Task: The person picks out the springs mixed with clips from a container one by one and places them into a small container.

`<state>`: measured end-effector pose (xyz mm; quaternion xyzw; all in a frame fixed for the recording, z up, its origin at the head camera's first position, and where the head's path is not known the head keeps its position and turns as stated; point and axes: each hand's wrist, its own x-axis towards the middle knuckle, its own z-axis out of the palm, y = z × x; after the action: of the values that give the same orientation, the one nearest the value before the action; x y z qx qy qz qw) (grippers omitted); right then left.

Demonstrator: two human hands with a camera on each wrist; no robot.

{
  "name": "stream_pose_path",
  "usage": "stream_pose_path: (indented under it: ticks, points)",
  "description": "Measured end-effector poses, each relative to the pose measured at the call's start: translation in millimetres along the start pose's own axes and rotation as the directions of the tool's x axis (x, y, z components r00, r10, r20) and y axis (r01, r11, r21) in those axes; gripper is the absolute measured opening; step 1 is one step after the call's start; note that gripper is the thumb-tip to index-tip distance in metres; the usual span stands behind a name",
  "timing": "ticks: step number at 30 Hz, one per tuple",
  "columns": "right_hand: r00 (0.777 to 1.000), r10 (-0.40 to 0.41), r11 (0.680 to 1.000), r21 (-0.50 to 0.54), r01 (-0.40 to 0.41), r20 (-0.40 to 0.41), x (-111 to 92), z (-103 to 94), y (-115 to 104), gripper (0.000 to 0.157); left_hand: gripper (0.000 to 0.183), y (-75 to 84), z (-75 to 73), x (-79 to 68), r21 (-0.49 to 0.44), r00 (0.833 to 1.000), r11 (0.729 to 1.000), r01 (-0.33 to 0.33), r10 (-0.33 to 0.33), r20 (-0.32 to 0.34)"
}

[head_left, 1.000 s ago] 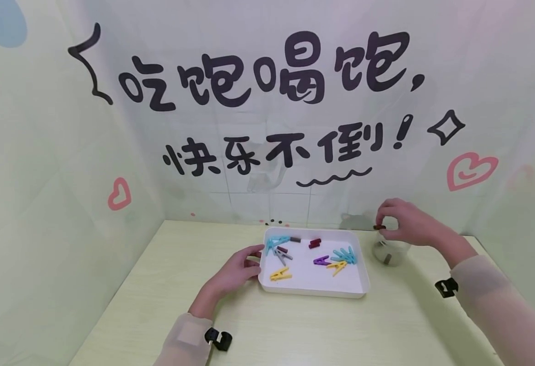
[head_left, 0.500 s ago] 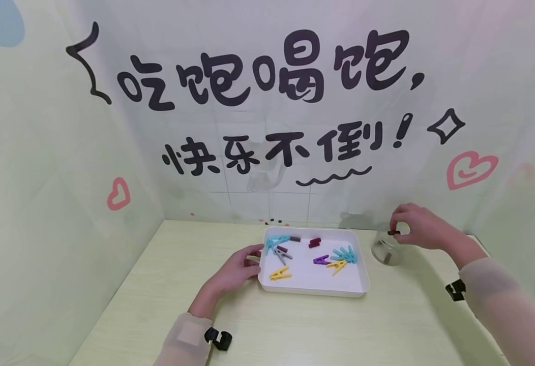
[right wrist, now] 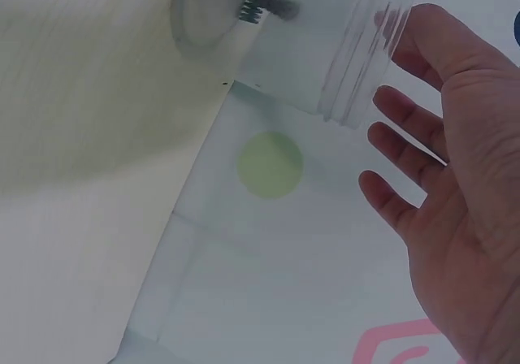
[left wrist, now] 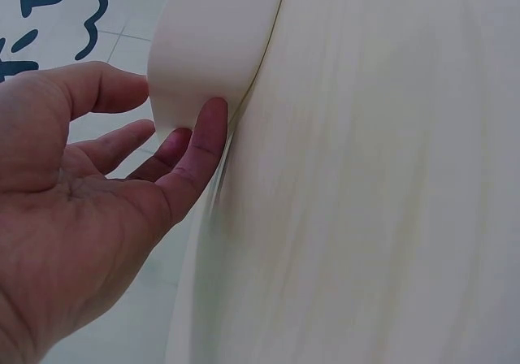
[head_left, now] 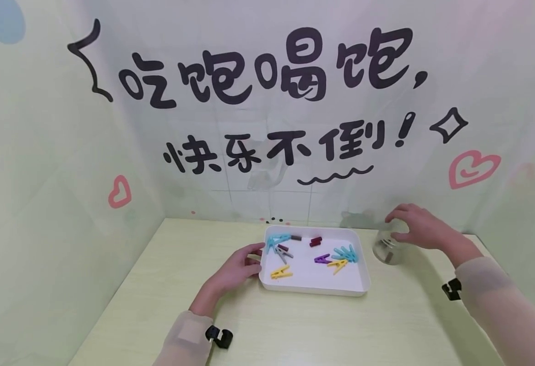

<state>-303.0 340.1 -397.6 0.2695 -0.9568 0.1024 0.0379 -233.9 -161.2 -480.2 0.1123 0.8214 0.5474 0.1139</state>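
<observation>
My left hand [head_left: 237, 267] rests its fingertips against the left wall of a white tray [head_left: 313, 291], fingers loosely bent; the left wrist view shows these fingers [left wrist: 213, 132] at the tray's outer side. In the tray lie yellow clothespins [head_left: 281, 273], a purple clothespin [head_left: 322, 259], a grey one, several light blue ones, and small dark red ridged cylinders [head_left: 316, 241]. My right hand [head_left: 420, 227] hovers at the mouth of a clear jar [head_left: 386, 249], fingers spread and holding nothing. Dark ridged pieces [right wrist: 272, 0] lie in the jar [right wrist: 349, 55].
The pale wooden table [head_left: 322, 330] carries the tray at its middle and the jar to the tray's right. A printed curtain [head_left: 231, 152] with large black characters hangs behind the table and along both sides.
My right hand moved right over the jar with a dark red ridged cylinder pinched, then let it go there; its fingers are now apart. My left hand stays at the tray.
</observation>
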Motion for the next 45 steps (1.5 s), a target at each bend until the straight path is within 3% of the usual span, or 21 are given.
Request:
stream_pose_path:
  ticks: [6, 15, 32, 39, 45]
  points:
    - [0.997, -0.053, 0.999, 0.01, 0.054, -0.052, 8.2, -6.9, -15.2, 0.033, 0.059, 1.7, -1.0, 0.4, 0.001, 1.0, 1.0, 0.001, -0.001, -0.002]
    - [0.995, -0.089, 0.995, 0.031, 0.09, -0.038, 26.2, -4.5, -39.4, 0.031, 0.059, 1.1, -0.5, 0.4, -0.008, 1.0, 1.0, 0.007, -0.007, 0.005]
    - [0.993, -0.089, 0.982, 0.174, 0.074, 0.081, 66.3, 22.7, -78.2, 0.03, 0.059, -0.7, -0.2, 0.7, -0.014, 1.0, 1.0, 0.006, -0.006, 0.004]
    - [0.979, -0.176, 0.978, 0.131, 0.162, 0.106, 83.5, 38.2, -92.1, 0.027, 0.059, 1.6, -0.2, -0.9, -0.014, 1.0, 1.0, 0.004, -0.004, 0.008]
    - [0.968, -0.178, 0.984, 0.056, 0.17, 0.18, 95.9, 53.8, -104.2, 0.025, 0.059, 0.5, -0.1, -0.3, -0.003, 1.0, 1.0, 0.011, -0.011, 0.004]
